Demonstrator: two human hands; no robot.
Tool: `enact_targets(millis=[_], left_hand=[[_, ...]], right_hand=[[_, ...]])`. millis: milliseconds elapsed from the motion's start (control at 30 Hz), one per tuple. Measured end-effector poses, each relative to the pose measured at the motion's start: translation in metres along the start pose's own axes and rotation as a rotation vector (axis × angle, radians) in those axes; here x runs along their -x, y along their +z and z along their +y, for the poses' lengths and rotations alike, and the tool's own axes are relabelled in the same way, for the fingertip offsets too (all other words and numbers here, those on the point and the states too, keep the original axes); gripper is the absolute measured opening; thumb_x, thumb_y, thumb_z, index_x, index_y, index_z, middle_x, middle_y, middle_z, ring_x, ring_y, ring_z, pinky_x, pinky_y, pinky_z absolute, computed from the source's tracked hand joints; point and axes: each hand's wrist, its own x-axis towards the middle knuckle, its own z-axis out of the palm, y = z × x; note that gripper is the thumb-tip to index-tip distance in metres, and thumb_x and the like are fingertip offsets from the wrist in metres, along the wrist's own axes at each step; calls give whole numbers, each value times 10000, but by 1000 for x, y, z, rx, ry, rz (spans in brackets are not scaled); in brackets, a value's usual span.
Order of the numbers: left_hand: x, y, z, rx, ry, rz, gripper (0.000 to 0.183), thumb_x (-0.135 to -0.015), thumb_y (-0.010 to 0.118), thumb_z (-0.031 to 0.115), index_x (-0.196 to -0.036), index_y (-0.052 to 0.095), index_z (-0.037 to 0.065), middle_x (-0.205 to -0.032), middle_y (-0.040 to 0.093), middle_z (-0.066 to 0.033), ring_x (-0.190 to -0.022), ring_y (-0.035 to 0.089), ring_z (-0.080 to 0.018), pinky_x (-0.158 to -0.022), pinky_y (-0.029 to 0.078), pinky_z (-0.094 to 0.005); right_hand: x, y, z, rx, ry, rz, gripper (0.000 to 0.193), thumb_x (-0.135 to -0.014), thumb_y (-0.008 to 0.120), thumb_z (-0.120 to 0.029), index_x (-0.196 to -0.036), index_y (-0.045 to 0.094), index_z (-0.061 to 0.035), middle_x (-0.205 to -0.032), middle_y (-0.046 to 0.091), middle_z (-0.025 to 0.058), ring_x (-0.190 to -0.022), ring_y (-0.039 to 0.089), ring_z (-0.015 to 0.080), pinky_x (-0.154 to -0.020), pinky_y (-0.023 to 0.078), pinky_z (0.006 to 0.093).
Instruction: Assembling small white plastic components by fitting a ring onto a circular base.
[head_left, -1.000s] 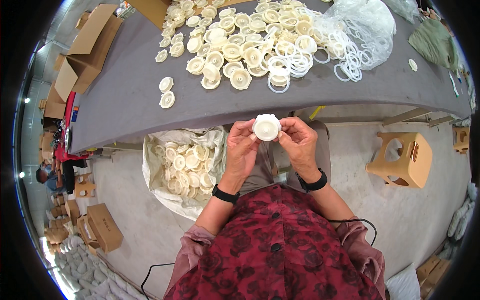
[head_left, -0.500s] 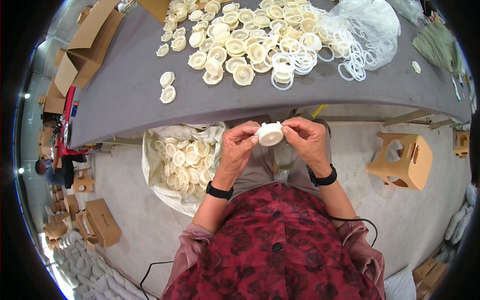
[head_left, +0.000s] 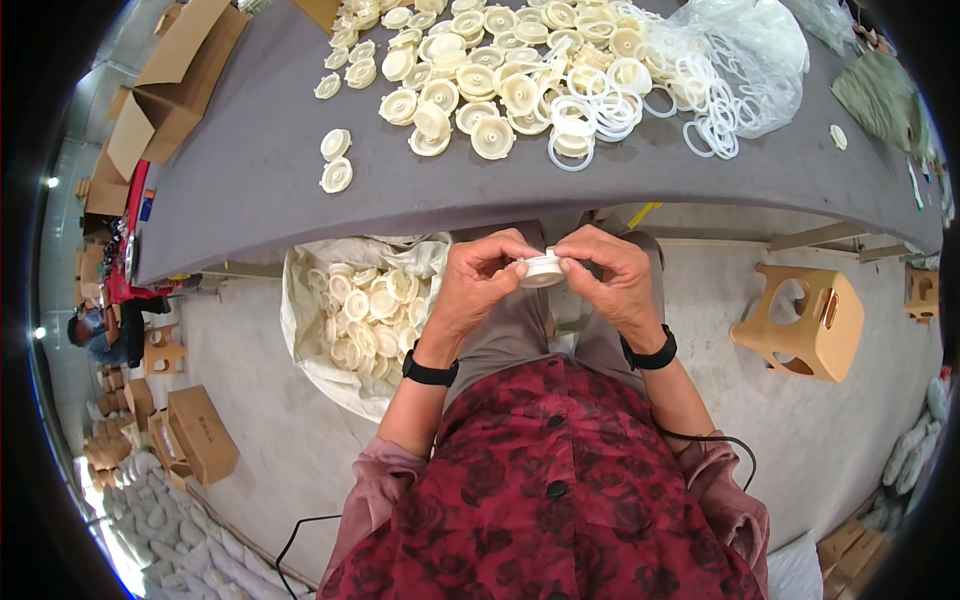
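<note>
A round cream plastic cap [head_left: 541, 271] is held over my lap, just short of the table edge. My left hand [head_left: 484, 277] pinches its left side between thumb and fingers. On the opposite side my right hand [head_left: 609, 273] grips it the same way, the fingertips near its upper rim. The cap is tilted so that its side wall shows; its inner face is hidden. Many similar cream caps [head_left: 491, 137] lie heaped on the grey table [head_left: 260, 190], and white rubber rings [head_left: 711, 139] are tangled beside them.
Below the table at left stands a white sack [head_left: 300, 330] full of caps. A clear plastic bag [head_left: 770, 60] lies by the rings. Two caps [head_left: 336, 175] sit apart near the table's edge. A tan stool [head_left: 820, 320] is at right, cardboard boxes [head_left: 200, 435] at left.
Both hands have turned the cap so its side now faces up more, and the fingers have moved closer together over it. The view has shifted slightly.
</note>
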Motion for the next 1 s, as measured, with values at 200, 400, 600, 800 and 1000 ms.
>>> enact_targets(millis=[200,400,600,800,1000], left_hand=[[-9,-5,11,-339,-29,-89,71,-847,639,2,-873,701,-21,-844,636,-17,-778,553,-93,-723,448,-258],[-9,4,13,-18,-229,6,318,-900,701,96,-1190,600,9,-1000,676,-89,-989,623,-137,-863,490,-304],[7,11,-22,417,-105,50,369,-891,715,58,-1224,568,-4,-1133,654,-85,-1077,616,-157,-985,475,-316],[7,29,-33,355,-3,199,309,-882,683,12,-1178,601,-22,-1117,664,-79,-1044,626,-140,-947,487,-291],[1,28,-15,382,-121,265,257,-901,644,71,-1130,647,-44,-1041,699,-81,-917,652,-125,-844,517,-273]], right_hand=[[0,7,-12,83,118,-57,261,-851,667,-22,-1108,703,1,-932,687,98,-778,635,139,-692,507,256],[4,7,-4,-133,205,6,208,-921,607,-2,-1111,683,35,-916,646,87,-836,646,129,-717,581,273],[10,9,7,-568,248,257,153,-975,588,-27,-1078,670,53,-995,674,99,-872,685,180,-731,648,337],[17,28,19,-866,372,411,194,-996,584,-89,-1131,632,42,-1078,689,143,-906,710,222,-710,654,354],[22,27,25,-914,434,404,196,-999,584,-105,-1124,628,39,-1080,689,149,-913,709,215,-707,652,341]])
